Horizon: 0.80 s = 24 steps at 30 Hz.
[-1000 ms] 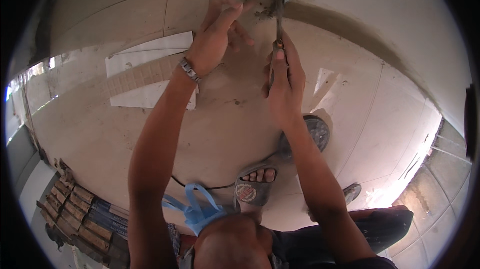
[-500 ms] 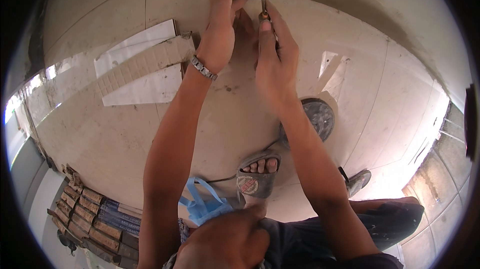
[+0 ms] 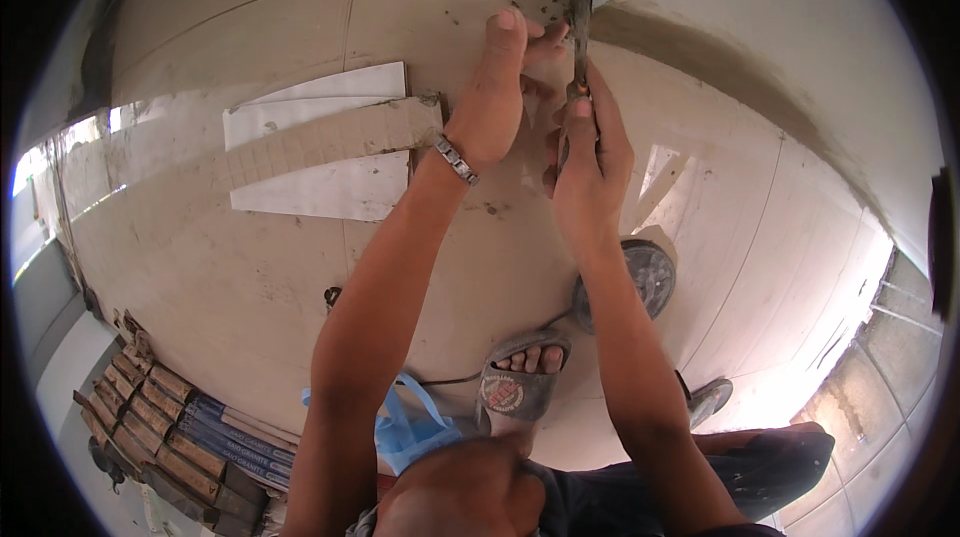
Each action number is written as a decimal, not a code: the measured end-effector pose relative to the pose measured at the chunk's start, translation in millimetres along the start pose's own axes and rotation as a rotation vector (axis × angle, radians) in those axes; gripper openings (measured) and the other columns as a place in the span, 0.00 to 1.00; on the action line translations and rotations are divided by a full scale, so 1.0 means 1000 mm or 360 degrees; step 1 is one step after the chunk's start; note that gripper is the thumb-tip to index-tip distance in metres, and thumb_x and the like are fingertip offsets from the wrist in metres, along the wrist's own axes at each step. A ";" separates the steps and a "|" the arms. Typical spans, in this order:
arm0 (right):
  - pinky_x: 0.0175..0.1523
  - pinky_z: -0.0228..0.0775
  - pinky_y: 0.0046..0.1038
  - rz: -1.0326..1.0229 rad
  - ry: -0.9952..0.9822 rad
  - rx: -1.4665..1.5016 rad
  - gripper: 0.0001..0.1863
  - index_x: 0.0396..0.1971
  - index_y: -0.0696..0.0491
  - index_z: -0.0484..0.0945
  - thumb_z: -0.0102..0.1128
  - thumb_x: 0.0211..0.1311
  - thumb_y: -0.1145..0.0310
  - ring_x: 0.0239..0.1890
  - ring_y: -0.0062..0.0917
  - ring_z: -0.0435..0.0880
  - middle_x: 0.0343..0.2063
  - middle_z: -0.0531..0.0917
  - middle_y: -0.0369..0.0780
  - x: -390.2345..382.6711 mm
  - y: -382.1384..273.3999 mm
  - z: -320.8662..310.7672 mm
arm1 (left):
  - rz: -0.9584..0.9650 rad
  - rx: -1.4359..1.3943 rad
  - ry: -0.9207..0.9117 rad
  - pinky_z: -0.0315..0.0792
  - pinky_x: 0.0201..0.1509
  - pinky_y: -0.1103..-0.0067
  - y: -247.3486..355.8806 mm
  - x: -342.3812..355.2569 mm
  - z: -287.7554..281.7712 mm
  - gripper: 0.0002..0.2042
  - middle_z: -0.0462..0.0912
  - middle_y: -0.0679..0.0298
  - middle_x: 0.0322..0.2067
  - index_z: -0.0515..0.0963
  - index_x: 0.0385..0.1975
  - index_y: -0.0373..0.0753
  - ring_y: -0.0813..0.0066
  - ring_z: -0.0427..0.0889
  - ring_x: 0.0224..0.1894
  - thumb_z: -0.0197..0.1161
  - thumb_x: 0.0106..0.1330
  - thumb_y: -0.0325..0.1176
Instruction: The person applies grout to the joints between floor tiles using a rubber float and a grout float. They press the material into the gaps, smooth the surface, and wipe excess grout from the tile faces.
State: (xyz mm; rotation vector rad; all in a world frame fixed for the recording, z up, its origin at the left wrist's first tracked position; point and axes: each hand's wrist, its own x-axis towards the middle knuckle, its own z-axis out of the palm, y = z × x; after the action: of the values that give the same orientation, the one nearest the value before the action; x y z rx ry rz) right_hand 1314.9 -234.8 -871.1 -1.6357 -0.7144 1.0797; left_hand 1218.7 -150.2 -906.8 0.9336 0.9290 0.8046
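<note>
My right hand (image 3: pixel 590 172) is closed on a slim tool with a long dark blade (image 3: pixel 580 47), which points away from me along the edge of the pale wall (image 3: pixel 720 27) at the top. Just left of the blade, my left hand (image 3: pixel 500 97) has its fingers bent and apart, the fingertips near the blade and a speckled, dirty patch of the tiled floor (image 3: pixel 470 257); whether they touch either is unclear. I see nothing held in it. A metal watch band is on my left wrist.
Left lie white tile offcuts (image 3: pixel 320 192) under a cardboard strip (image 3: pixel 340 132). Below are a dark round object (image 3: pixel 650 282), a black cord (image 3: pixel 440 380), my sandalled foot (image 3: pixel 505 387) and a blue bag (image 3: pixel 410 422). Stacked tile boxes (image 3: pixel 180 437) stand lower left.
My left hand has shifted rightward, closer to the blade. My right hand keeps its grip on the tool. The whole view has also shifted slightly with my head.
</note>
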 end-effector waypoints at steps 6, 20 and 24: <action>0.32 0.65 0.20 0.0041 0.0025 -0.0044 0.24 0.69 0.62 0.67 0.44 0.81 0.66 0.27 0.13 0.70 0.34 0.77 0.34 0.007 -0.004 0.005 | 0.0019 -0.0074 0.0013 0.70 0.62 0.70 -0.001 0.003 0.002 0.38 0.78 0.50 0.59 0.63 0.57 0.32 0.64 0.78 0.54 0.33 0.76 0.69; 0.26 0.62 0.18 -0.0304 0.0154 -0.0370 0.22 0.68 0.54 0.72 0.47 0.80 0.65 0.26 0.12 0.72 0.30 0.77 0.32 0.015 0.025 0.008 | 0.0027 -0.0093 0.0068 0.69 0.63 0.71 -0.008 0.007 0.001 0.37 0.79 0.49 0.59 0.63 0.56 0.33 0.64 0.78 0.54 0.35 0.76 0.68; 0.30 0.64 0.18 -0.0296 0.0146 -0.0344 0.22 0.68 0.55 0.72 0.47 0.80 0.66 0.28 0.11 0.73 0.29 0.78 0.32 0.010 0.026 0.005 | -0.0013 -0.0073 0.0090 0.69 0.63 0.72 -0.009 0.007 -0.001 0.38 0.79 0.51 0.61 0.62 0.58 0.33 0.65 0.78 0.53 0.36 0.76 0.69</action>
State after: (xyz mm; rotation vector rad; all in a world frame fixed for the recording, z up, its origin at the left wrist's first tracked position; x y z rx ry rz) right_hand 1313.2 -232.8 -899.1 -1.7495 -0.9283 0.8120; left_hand 1222.1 -147.4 -917.4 0.8705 0.9592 0.8458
